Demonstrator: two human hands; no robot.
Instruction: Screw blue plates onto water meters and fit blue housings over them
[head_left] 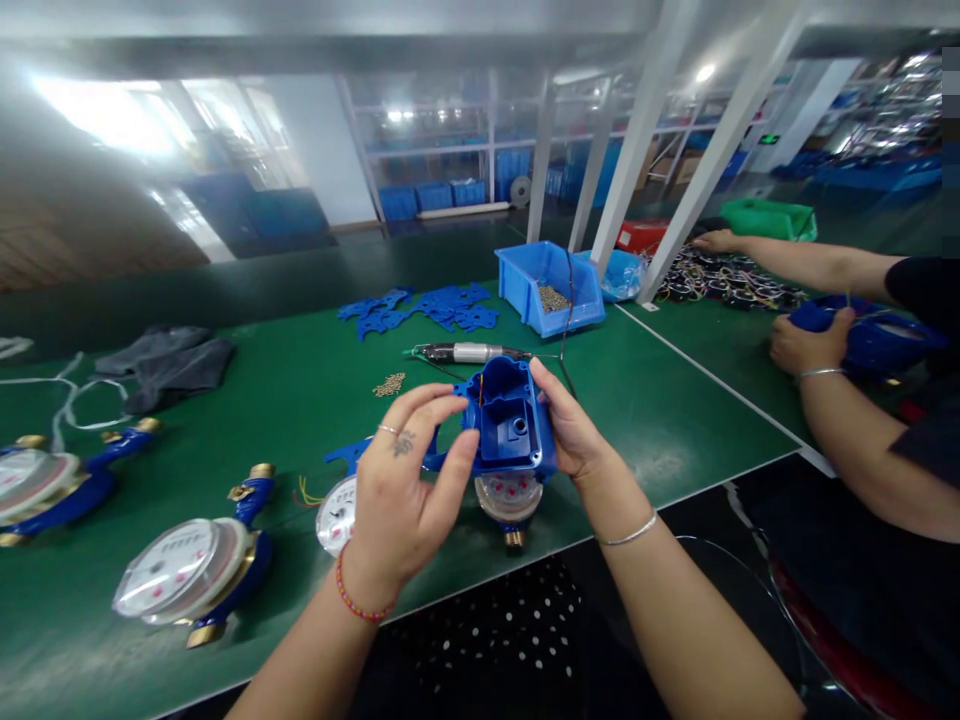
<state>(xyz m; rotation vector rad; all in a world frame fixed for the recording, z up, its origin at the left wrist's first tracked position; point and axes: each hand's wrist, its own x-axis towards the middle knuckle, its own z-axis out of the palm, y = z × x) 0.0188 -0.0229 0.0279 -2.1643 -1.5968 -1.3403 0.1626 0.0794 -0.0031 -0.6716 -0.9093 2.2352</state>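
Observation:
A blue plastic housing [506,425] with an open, hollow inside is held up over the bench. My right hand [574,430] grips its right side, fingers mostly hidden behind. At the left edge, my left hand [409,480] has its fingers and thumb curved around a blue part joined to or lying against the housing; I cannot tell which. Below the housing, a water meter [510,497] with a brass end shows partly. Half hidden by my left hand is a white round dial [336,518] with thin coloured wires beside it.
Two more water meters [187,570] [45,485] lie left, near a grey cloth [169,365]. Ahead are an electric screwdriver [469,352], small screws [390,385], flat blue plates [454,307] and a blue bin [551,290]. On the right, a co-worker's hand [814,345] holds a blue part.

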